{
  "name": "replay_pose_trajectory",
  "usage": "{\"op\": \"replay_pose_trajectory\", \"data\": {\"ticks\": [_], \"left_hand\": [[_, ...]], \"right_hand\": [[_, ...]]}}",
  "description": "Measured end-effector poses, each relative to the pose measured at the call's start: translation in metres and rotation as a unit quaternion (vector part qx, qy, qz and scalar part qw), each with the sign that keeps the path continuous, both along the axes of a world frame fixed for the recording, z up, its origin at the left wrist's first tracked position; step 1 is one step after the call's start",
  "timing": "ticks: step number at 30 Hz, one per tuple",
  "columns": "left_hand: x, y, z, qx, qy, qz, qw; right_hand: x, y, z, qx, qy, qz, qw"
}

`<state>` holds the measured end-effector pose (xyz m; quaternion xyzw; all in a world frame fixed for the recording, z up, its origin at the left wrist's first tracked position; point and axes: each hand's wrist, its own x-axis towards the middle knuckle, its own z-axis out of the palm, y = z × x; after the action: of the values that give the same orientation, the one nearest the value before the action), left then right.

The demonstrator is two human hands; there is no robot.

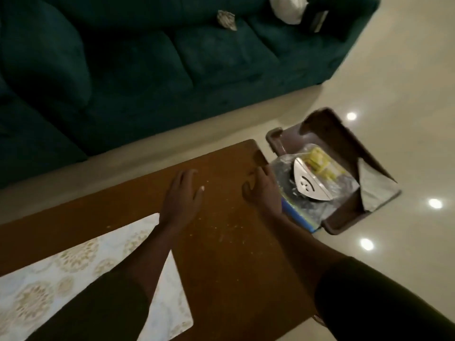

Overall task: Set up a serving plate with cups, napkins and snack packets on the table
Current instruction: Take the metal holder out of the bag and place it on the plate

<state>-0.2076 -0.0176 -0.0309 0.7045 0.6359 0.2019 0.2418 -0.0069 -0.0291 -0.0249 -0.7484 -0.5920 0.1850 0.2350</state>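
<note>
My left hand [183, 195] hovers flat over the brown wooden table [221, 254], fingers spread and holding nothing. My right hand [262, 190] is at the table's right end, fingers loosely spread and empty. Just past it, on the floor, a brown box [342, 141] stands open. In it lie a clear plastic bag [317, 205] with yellow snack packets [320, 161] and a white napkin holder [309, 184]. A dark folded cloth [371, 193] lines the box's right side. No cups show in this view.
A patterned white placemat [73, 271] lies on the table's left part, and crumbs dot the wood. A dark green sofa [147, 70] runs along the far side, with a white bag [288, 8] on it. Pale glossy floor tiles [406, 94] surround the box.
</note>
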Motion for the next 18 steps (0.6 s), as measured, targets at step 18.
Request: {"op": "replay_pose_trajectory", "data": {"ticks": [18], "left_hand": [[0.262, 0.025, -0.037, -0.234, -0.125, 0.012, 0.964]], "right_hand": [[0.211, -0.011, -0.054, -0.116, 0.053, -0.112, 0.986]]}}
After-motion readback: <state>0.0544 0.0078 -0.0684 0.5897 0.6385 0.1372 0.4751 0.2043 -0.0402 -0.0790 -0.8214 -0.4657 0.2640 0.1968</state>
